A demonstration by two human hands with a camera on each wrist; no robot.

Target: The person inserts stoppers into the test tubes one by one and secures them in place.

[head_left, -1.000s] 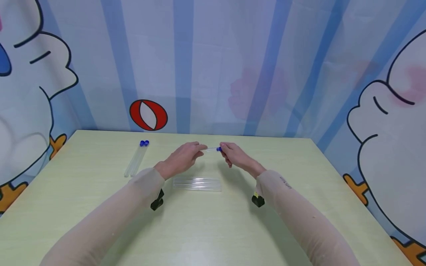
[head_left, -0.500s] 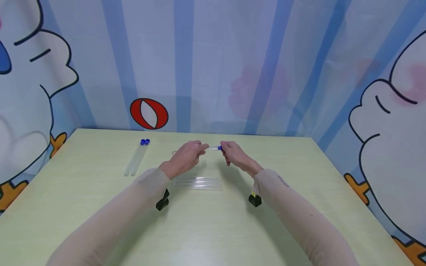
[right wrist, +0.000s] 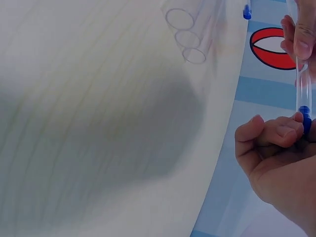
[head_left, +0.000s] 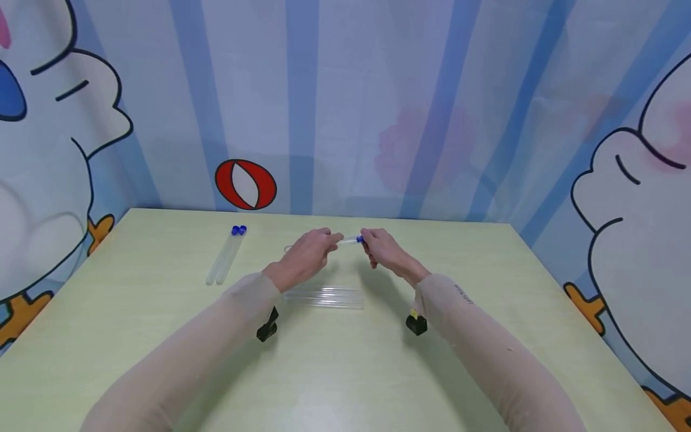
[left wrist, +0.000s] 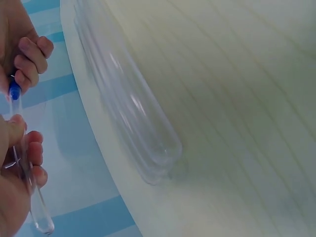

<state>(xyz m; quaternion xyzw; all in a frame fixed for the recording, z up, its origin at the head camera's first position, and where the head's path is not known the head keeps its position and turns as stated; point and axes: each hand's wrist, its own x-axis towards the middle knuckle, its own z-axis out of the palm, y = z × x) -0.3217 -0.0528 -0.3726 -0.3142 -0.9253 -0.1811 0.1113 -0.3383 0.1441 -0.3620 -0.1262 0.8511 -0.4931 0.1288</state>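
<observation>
L hand grips a clear test tube by its body, held level above the far-centre of the table; R hand pinches its blue cap w/ fingertips. 3 open tubes lie side by side nearer, 2 capped tubes well apart at far left. Small dark print on R sleeve, too small to read.

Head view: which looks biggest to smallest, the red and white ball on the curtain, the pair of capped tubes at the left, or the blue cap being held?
1. Red and white ball, though the pair looks about as long
2. Pair of capped tubes
3. Blue cap, pinched by the right hand
</observation>
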